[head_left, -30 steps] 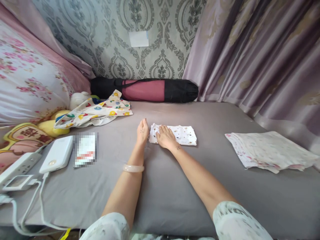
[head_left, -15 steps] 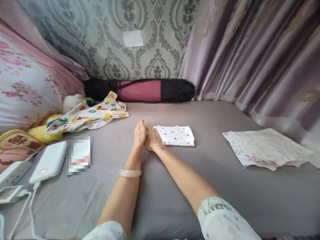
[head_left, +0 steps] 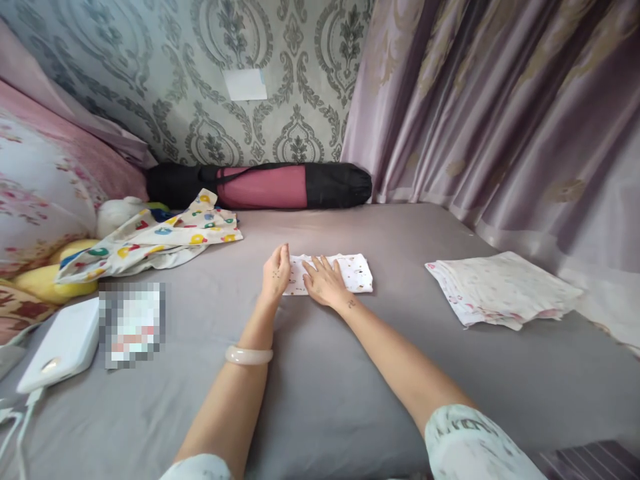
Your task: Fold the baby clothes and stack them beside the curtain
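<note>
A small white printed cloth (head_left: 359, 275), folded into a flat rectangle, lies on the grey bed sheet. My right hand (head_left: 326, 281) rests palm down on the middle of it with the fingers spread. At the cloth's left end, my left hand (head_left: 276, 272) stands on its edge, fingers straight and held together, its palm side turned to the cloth. A pale bangle (head_left: 249, 355) circles my left wrist. Neither hand grasps the cloth.
Flat printed cloths (head_left: 505, 290) lie stacked to the right. On the left are a crumpled patterned cloth (head_left: 165, 233), a white power bank (head_left: 63, 343) with a cable, and a blurred-out packet (head_left: 133, 327). A black and pink roll bag (head_left: 263, 187) lies along the wall.
My right hand has slid right, from beside my left hand onto the middle of the folded cloth. The left hand stays at the cloth's left end. The whole view has shifted slightly.
</note>
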`<control>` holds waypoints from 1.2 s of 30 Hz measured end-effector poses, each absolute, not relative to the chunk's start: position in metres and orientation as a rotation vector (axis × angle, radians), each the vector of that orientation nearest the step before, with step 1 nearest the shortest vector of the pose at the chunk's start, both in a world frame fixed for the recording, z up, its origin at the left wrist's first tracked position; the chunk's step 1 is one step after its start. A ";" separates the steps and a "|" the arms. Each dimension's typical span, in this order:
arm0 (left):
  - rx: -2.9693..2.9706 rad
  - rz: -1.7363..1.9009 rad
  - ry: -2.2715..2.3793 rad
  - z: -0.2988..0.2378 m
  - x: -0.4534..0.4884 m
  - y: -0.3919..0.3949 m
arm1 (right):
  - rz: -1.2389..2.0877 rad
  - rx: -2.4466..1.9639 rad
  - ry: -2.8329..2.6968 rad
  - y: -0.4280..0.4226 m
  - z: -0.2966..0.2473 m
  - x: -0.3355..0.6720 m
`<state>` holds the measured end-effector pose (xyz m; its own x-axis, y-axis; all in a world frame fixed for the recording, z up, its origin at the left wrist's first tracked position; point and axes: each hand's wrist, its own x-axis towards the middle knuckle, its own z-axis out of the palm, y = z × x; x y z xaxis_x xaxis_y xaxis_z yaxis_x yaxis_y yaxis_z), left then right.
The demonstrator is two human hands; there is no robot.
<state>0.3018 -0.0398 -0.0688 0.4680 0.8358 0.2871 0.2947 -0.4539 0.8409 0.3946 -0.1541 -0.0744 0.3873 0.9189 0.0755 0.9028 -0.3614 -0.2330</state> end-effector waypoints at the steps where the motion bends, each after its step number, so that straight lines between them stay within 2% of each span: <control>1: 2.012 0.927 0.902 -0.069 0.304 -0.043 | 0.115 -2.401 -1.621 -0.153 -0.074 0.396; 8: 2.599 0.617 0.632 -0.084 0.315 -0.063 | 0.047 -2.504 -1.490 -0.168 -0.070 0.430; 12: 2.816 0.398 0.698 -0.091 0.316 -0.066 | 0.125 -2.620 -1.410 -0.180 -0.082 0.445; 22: 2.855 0.230 0.915 -0.093 0.320 -0.053 | -0.014 -2.574 -1.390 -0.184 -0.079 0.460; 36: 2.678 -0.428 0.939 -0.040 0.347 0.023 | 0.007 -2.648 -1.276 -0.197 -0.074 0.494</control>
<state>0.3469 0.0226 -0.0405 0.7462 0.5593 -0.3610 0.6393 -0.7533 0.1544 0.4940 -0.1973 -0.0739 0.6271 0.7745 0.0830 0.7736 -0.6068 -0.1828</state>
